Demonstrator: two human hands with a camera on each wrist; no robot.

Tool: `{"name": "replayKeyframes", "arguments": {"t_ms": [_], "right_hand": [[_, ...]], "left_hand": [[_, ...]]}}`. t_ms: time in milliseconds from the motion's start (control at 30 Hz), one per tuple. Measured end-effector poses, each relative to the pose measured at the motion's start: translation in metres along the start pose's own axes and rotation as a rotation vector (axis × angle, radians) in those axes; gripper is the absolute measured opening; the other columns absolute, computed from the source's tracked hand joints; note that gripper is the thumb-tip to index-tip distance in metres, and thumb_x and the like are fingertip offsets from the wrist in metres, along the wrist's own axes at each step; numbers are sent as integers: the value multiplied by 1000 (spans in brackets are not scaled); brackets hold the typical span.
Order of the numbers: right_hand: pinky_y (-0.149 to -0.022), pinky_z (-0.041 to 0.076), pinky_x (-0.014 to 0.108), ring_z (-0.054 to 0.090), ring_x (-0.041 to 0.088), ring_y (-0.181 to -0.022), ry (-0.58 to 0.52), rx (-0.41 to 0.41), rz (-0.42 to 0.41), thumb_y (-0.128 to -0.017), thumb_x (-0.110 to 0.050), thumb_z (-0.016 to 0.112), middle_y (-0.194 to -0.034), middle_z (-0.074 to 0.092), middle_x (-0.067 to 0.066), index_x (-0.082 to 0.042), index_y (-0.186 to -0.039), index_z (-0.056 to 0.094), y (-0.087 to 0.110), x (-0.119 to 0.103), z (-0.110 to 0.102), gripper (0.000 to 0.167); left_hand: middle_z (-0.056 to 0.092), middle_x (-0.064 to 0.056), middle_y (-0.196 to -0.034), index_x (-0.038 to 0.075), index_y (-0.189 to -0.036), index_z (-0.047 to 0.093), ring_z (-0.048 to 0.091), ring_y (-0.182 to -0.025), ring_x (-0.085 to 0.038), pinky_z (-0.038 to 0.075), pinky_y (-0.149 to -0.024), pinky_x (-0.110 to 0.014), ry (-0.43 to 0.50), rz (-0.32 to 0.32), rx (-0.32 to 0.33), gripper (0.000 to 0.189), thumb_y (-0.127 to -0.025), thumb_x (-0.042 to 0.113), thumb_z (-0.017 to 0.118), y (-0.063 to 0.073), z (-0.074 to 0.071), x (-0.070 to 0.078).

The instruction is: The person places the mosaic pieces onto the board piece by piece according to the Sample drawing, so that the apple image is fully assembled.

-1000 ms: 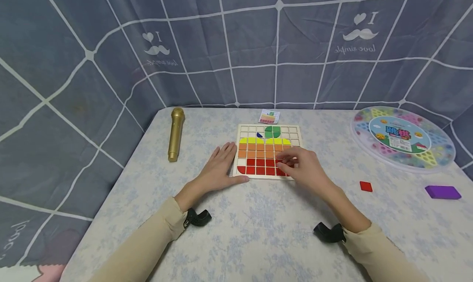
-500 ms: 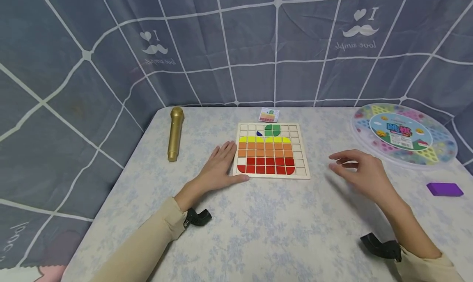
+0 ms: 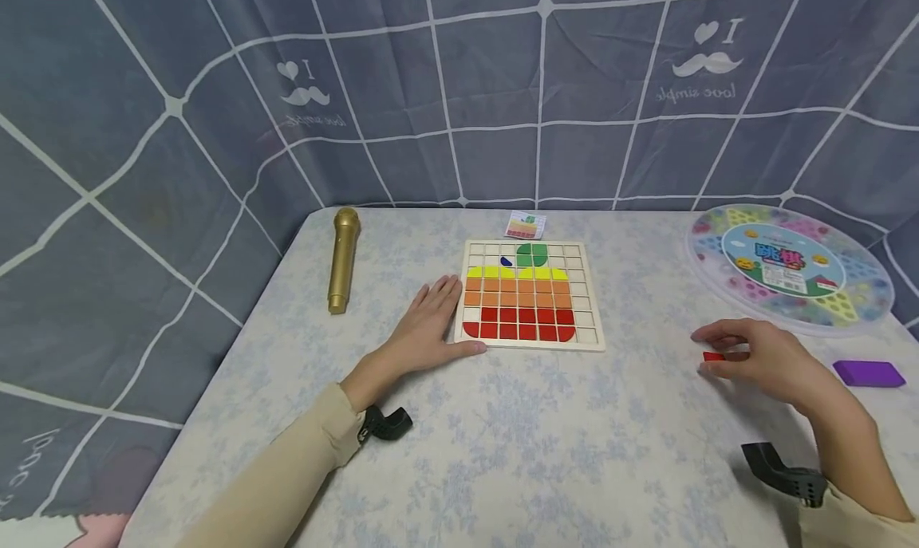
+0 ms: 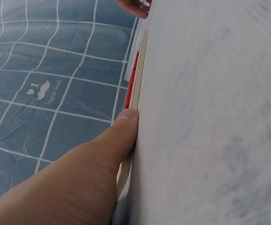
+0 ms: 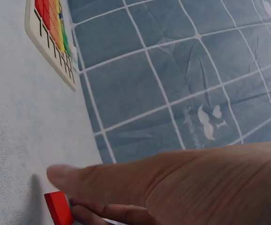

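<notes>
My left hand lies flat at the left edge of a white gridded puzzle board, fingers along its side and thumb by the front corner. Rows of red tiles, orange, yellow and green ones fill much of the board; a small blue piece sits near the top. In the left wrist view my thumb touches the board's edge. My right hand is low over the table around a loose red tile. Its thumb and index fingertips stand apart on either side of the tile, partly covering it.
A small pattern card lies behind the board. The gold microphone is at the left. A round Chinese checkers box and a purple block lie at the right. A grid-patterned curtain hangs behind the table.
My right hand has left the board and moved right, down to the loose red tile. One more red tile now shows in the lower right of the red rows. My left hand stays put.
</notes>
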State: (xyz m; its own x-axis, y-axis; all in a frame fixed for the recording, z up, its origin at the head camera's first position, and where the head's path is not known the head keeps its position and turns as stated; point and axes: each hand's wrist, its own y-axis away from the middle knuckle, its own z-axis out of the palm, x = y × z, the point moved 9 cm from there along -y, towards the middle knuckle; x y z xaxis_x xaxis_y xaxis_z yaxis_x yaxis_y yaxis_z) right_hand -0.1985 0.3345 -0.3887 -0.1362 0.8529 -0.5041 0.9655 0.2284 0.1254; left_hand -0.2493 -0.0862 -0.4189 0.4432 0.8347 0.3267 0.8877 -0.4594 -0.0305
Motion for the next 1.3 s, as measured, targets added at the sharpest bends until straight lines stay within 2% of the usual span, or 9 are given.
{"name": "replayKeyframes", "arguments": {"t_ms": [133, 267, 467, 767, 900, 1000, 1200, 1300], "right_hand": [[-75, 55, 32, 71, 39, -101, 39, 25, -15, -85, -14, 87, -107, 76, 17, -1, -118, 75, 0, -2, -1, 37], [-72, 49, 32, 69, 31, -93, 54, 52, 8, -82, -14, 89, -95, 75, 8, -2, -110, 76, -1, -2, -2, 33], [-67, 43, 29, 62, 24, -87, 41, 66, 65, -82, -21, 90, -90, 73, 4, -2, -107, 76, 0, 1, 0, 34], [-59, 41, 25, 53, 16, -79, 9, 135, 46, -83, -28, 91, -82, 65, 0, -4, -100, 75, -6, -14, 9, 34], [-58, 42, 25, 54, 17, -80, -2, 148, 21, -83, -29, 91, -83, 66, 1, -3, -101, 75, -9, -19, 11, 35], [-58, 45, 25, 58, 20, -83, -29, 126, 21, -85, -28, 90, -87, 69, 3, -2, -104, 76, -11, -20, 14, 34], [-59, 51, 24, 68, 26, -95, -79, 111, 3, -93, -20, 82, -105, 77, 15, -2, -117, 78, -12, -21, 17, 30], [-62, 52, 23, 70, 23, -97, -107, 110, -29, -96, -18, 79, -114, 77, 20, -2, -122, 78, -13, -26, 19, 30]], "left_hand": [[10, -15, -177, 0, -168, 11, 4, -166, -27, 2, -135, -50, 4, -6, 1, 118, -91, 70, 68, 0, 0, -1], [11, -15, -177, 0, -168, 12, 5, -166, -27, 3, -135, -49, 1, 2, 6, 118, -91, 69, 68, 0, 0, 0], [12, -16, -177, -1, -168, 13, 6, -166, -28, 3, -135, -49, 6, 16, 8, 118, -91, 69, 68, -1, -1, 3], [13, -17, -177, -2, -167, 14, 6, -166, -28, 4, -135, -50, 3, 15, 8, 117, -92, 70, 67, 0, -3, 2], [13, -16, -177, -1, -168, 13, 6, -166, -27, 3, -135, -49, 8, 11, 7, 117, -92, 70, 67, 0, -4, 0], [12, -16, -177, -1, -168, 13, 5, -166, -27, 2, -135, -49, 6, 9, 7, 117, -91, 70, 67, 0, -4, -1], [13, -16, -177, -2, -167, 14, 6, -166, -27, 4, -135, -50, 4, 10, 14, 117, -91, 69, 68, 0, -4, 0], [12, -16, -177, -1, -168, 13, 6, -166, -27, 3, -135, -49, 11, 7, 7, 118, -91, 69, 68, 0, -3, 1]]}}
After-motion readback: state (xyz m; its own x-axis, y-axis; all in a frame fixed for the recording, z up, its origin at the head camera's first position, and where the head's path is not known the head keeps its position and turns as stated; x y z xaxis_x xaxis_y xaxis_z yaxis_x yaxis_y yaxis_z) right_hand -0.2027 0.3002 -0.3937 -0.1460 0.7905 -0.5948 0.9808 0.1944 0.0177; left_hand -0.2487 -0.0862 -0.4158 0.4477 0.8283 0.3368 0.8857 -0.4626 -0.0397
